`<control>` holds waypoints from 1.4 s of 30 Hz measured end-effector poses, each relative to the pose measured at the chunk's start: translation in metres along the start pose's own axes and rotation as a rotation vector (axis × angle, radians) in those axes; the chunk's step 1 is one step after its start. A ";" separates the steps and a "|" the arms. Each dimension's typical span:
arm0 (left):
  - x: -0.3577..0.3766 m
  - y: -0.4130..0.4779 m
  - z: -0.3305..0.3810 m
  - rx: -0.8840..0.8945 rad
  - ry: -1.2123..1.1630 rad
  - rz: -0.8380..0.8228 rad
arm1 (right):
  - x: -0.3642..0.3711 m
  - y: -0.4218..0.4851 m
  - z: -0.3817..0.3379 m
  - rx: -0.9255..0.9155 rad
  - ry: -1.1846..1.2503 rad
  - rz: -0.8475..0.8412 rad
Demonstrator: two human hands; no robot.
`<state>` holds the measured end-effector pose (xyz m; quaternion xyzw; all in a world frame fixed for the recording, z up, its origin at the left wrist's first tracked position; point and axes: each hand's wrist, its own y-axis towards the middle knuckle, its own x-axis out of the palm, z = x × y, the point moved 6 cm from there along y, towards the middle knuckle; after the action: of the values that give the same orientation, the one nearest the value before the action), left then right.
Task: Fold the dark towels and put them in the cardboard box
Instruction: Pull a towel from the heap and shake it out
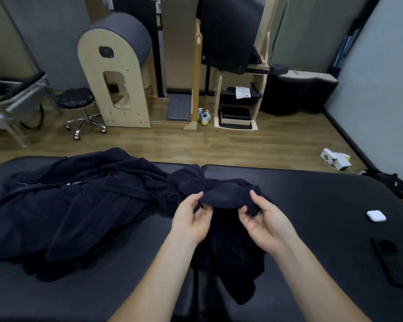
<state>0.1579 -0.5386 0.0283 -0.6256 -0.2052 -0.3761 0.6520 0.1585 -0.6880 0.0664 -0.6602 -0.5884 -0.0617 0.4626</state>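
Navy cloth front and centre: one dark towel (228, 252) droops toward the near edge of the tabletop (312, 205), bunched and nowhere near square. The left hand (191, 219) pinches its upper hem between thumb and curled fingers. The right hand (263, 225) grips the same hem just beside it, a wad of cloth caught in the fingers. The hands are close together, so the towel hangs in a crumple below them.

My read: this is the very start of a fold, the hunt for the edge and the corners. The next move calls for the hands to run apart along that hem until each has a corner, then spread the towel flat on the bare stretch of tabletop to the right before doubling it over.

Out left, the pile of dark towels (79, 205) sprawls over the left half up to the far edge, touching the one in hand. All of it is unfolded, so there is plenty left to do. Near the right edge, a small white case (376, 215) and a flat black object (391, 261) sit well apart from the work. Beyond the far edge lie wooden floor (242, 145), a wheeled stool (79, 105) and arched wooden equipment (116, 77). No cardboard box is in view, so it will have to be found.
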 end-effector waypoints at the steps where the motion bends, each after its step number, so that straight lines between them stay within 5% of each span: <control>1: 0.006 -0.002 -0.003 0.046 0.074 -0.045 | 0.001 -0.002 -0.011 -0.057 -0.224 0.025; 4: 0.018 -0.007 0.003 0.394 0.595 -0.086 | 0.018 -0.006 -0.057 -0.257 -0.605 0.065; 7: 0.045 -0.017 0.004 0.731 1.292 -0.137 | 0.058 -0.012 -0.099 -0.347 -0.517 -0.065; 10: 0.079 -0.020 0.010 1.045 1.693 -0.119 | 0.095 -0.021 -0.133 -0.378 -0.418 -0.159; 12: 0.090 -0.012 0.023 1.103 1.838 -0.003 | 0.115 -0.031 -0.163 -0.393 -0.298 -0.214; 16: 0.077 0.001 0.031 0.920 1.890 0.066 | 0.148 -0.053 -0.225 -0.570 -0.169 -0.351; 21: 0.087 -0.013 -0.013 0.809 1.599 -0.290 | 0.157 -0.034 -0.218 -0.562 -0.243 -0.363; 28: 0.092 -0.014 -0.014 0.976 1.656 -0.031 | 0.178 -0.057 -0.226 -0.763 -0.456 -0.530; 31: 0.095 -0.012 0.022 1.046 1.827 -0.014 | 0.144 -0.036 -0.252 -0.802 -0.544 -0.389; 35: 0.102 -0.007 0.062 0.913 2.060 -0.154 | 0.040 0.025 -0.263 -0.580 -0.429 -0.023; 39: 0.111 -0.003 0.065 0.471 1.661 -0.148 | -0.040 0.048 -0.216 -0.559 -0.621 0.295; 42: 0.102 0.007 0.039 0.218 1.374 -0.159 | -0.053 0.044 -0.124 -0.467 -0.995 0.162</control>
<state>0.2354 -0.5254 0.1040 -0.1602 0.1719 -0.7102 0.6636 0.2372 -0.8052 0.0795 -0.7380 -0.6539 0.1648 -0.0266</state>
